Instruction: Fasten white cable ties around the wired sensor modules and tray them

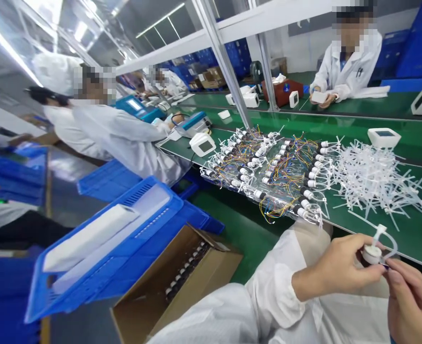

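Note:
My left hand (340, 270) pinches a small white round part (372, 253) with a thin clear tube looping off it. My right hand (411, 301) comes up from the lower right and touches the same part from below with its fingertips. Both hands hover over my lap, just in front of the green bench edge (404, 253). On the bench lies a tray of several small cylindrical parts with coloured wires (275, 172), and to its right a heap of white plastic tubes (372, 177).
An open cardboard box (182, 282) of parts sits at my lower left beside blue crates (117, 229) holding white foam. White devices (383, 137) stand on the belt. Co-workers in white coats sit at the left (117, 134) and across the bench (347, 67).

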Available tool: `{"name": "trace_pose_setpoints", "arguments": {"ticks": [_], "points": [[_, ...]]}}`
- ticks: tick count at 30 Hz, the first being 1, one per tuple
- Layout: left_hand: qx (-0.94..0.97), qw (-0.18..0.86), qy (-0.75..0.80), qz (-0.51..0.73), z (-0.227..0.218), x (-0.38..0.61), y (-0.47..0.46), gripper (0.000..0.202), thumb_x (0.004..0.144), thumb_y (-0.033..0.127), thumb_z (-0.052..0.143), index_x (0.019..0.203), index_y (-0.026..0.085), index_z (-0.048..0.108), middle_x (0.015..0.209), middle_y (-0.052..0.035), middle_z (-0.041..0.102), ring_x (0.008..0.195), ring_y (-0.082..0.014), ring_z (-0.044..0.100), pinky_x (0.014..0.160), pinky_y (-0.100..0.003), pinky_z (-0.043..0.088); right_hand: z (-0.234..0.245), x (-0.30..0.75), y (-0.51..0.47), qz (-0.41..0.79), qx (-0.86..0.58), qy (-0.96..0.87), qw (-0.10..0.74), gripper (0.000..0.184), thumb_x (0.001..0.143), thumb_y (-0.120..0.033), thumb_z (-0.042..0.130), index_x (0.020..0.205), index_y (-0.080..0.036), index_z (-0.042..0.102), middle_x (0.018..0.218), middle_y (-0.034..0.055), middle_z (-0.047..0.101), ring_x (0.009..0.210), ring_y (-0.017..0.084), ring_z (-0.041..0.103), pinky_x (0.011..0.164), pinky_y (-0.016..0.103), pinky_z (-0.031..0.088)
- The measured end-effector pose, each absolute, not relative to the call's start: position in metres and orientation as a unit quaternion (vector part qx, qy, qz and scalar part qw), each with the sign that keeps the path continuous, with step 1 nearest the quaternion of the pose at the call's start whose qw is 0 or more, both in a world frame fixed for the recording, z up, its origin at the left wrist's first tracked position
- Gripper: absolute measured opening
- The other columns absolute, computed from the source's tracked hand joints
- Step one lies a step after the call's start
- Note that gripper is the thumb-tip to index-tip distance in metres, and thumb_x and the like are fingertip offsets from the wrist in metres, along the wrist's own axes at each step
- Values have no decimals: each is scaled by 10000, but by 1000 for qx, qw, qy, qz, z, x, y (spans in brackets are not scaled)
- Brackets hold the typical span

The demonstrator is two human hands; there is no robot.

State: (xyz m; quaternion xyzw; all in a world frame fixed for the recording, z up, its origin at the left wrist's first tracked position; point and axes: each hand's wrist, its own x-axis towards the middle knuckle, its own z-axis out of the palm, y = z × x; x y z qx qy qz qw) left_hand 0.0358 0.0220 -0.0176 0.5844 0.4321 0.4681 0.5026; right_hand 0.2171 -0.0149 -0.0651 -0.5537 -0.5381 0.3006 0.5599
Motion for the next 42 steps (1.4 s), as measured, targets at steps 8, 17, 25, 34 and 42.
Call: {"name": "trace_pose_setpoints", "arguments": {"ticks": [8,17,25,34,42], "points": [[366,655,408,520,-23,15,23,806,784,495,1015,1467,150,762,1294,-164,828,1150,-328,787,1050,-469,628,-55,191,-1,325,-536,-645,436,554,1050,-507,742,1570,-320,705,1597,109,686,1399,402,708,1155,580,632],[434,550,435,566,-35,-23,9,604,1010,624,802,1483,250,786,1437,-150,727,1359,-329,679,1231,-513,547,-34,147,2,357,-464,-706,399,461,1147,-356,598,1605,-350,651,1618,111,658,1475,328,666,1137,489,664],[441,517,427,597,-21,-39,3,581,1068,630,719,1521,268,763,1369,-140,709,1324,-321,683,1207,-506,573,0,134,12,274,-452,-768,361,451,1128,-350,652,1579,-351,669,1490,124,698,1322,324,735,1026,466,702],[363,545,293,697,-7,-50,-9,832,1080,494,756,1800,383,355,1854,-108,331,1691,-390,407,1377,-590,424,43,87,68,219,-418,-816,333,418,1121,-358,583,1516,-287,699,1351,125,801,1098,295,810,912,421,693],[334,484,318,744,-28,-91,6,1003,1070,512,751,1852,332,149,1936,-102,152,1790,-374,119,1465,-570,182,26,-3,138,349,-344,-836,247,369,982,-392,664,1288,-223,784,1263,122,840,1141,334,788,1050,503,611]]}}
